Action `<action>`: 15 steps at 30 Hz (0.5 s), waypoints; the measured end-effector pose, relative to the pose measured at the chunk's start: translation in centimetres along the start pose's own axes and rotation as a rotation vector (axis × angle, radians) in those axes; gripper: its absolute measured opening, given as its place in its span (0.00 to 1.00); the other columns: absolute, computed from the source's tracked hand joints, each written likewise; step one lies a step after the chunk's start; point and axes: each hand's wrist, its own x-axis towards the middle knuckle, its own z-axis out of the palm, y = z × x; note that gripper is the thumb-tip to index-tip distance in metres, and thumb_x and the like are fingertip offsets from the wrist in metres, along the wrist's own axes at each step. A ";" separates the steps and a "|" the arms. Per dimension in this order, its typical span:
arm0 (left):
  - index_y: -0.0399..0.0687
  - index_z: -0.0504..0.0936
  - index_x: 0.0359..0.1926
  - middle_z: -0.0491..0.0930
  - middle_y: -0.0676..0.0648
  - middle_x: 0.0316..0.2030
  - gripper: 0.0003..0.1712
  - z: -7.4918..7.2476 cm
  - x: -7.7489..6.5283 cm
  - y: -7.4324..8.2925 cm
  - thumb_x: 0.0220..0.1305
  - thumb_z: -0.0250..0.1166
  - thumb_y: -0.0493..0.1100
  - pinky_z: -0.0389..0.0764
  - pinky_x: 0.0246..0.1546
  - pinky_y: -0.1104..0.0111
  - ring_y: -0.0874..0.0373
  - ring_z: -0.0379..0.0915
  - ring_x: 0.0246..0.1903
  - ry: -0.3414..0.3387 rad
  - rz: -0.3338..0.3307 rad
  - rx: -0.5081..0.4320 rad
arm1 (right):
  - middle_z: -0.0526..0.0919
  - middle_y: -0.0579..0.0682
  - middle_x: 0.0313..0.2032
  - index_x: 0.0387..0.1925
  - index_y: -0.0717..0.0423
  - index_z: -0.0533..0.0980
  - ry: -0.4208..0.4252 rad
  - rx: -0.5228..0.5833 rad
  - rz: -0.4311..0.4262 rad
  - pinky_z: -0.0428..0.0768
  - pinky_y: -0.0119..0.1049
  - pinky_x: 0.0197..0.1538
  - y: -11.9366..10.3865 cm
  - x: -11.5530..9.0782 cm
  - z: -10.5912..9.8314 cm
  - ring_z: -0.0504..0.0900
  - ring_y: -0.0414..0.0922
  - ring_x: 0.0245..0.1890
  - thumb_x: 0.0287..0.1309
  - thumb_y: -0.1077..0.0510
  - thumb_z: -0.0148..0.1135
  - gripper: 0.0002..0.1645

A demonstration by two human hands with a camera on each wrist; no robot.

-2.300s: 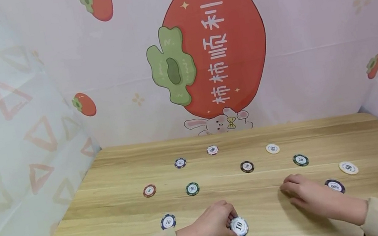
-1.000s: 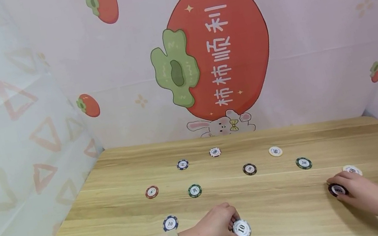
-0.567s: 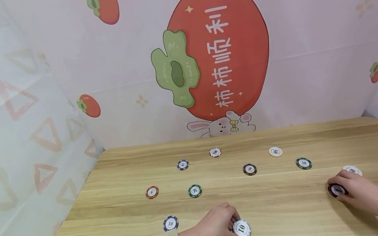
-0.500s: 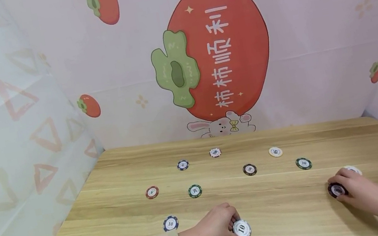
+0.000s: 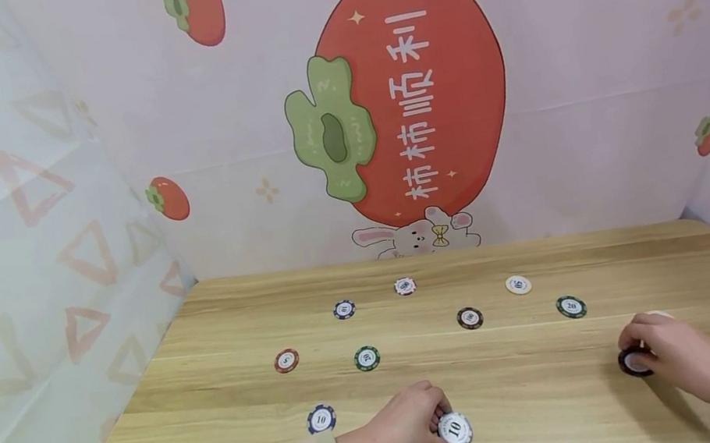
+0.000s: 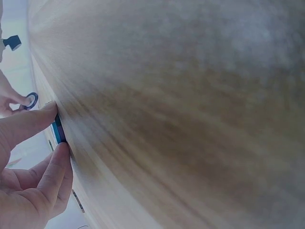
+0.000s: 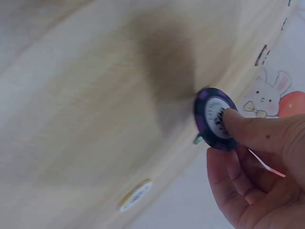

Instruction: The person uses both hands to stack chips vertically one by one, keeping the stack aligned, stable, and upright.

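My left hand (image 5: 398, 427) pinches a poker chip marked 10 (image 5: 456, 432) by its edges, low over the front middle of the table. In the left wrist view, thumb and fingers sit at opposite ends of the chip's rim (image 6: 59, 129). To the right, my right hand (image 5: 682, 358) holds a dark purple poker chip (image 7: 209, 107). The right wrist view shows the thumb on its white face, covering part of the number, fingers behind, and the chip tilted up. Just behind this hand, a white chip (image 5: 661, 315) is mostly hidden.
Several chips lie spread flat on the wooden table (image 5: 497, 378): a blue 10 (image 5: 321, 419), a red chip (image 5: 286, 360), green chips (image 5: 367, 358), a black one (image 5: 470, 318) and a white 50 (image 5: 518, 284) among them. Printed cloth walls (image 5: 589, 93) enclose the table's back and sides.
My right hand has moved right to the purple chip, taken hold of it and tilted it up, its thumb now over the face. The left hand stays with its chip.
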 end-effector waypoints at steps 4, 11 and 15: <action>0.46 0.77 0.33 0.65 0.60 0.26 0.19 0.0 0.0 0.0 0.39 0.75 0.42 0.65 0.27 0.83 0.73 0.59 0.25 0.007 0.003 -0.003 | 0.70 0.33 0.21 0.17 0.45 0.74 0.026 0.010 -0.087 0.70 0.28 0.25 -0.3 0.5 -0.2 0.67 0.28 0.23 0.23 0.70 0.73 0.21; 0.46 0.77 0.33 0.65 0.60 0.26 0.19 -0.1 -0.1 0.0 0.39 0.75 0.43 0.65 0.27 0.83 0.73 0.59 0.24 0.015 0.014 0.008 | 0.71 0.34 0.20 0.18 0.46 0.75 0.028 0.062 -0.144 0.69 0.24 0.24 -1.5 1.3 -0.2 0.68 0.26 0.23 0.26 0.70 0.72 0.18; 0.47 0.77 0.33 0.65 0.60 0.26 0.19 -0.2 0.0 0.0 0.39 0.75 0.43 0.65 0.27 0.83 0.74 0.59 0.25 0.012 0.011 0.005 | 0.72 0.35 0.21 0.19 0.48 0.76 -0.021 0.099 -0.130 0.71 0.26 0.24 -2.4 1.7 -0.2 0.69 0.27 0.23 0.28 0.71 0.71 0.17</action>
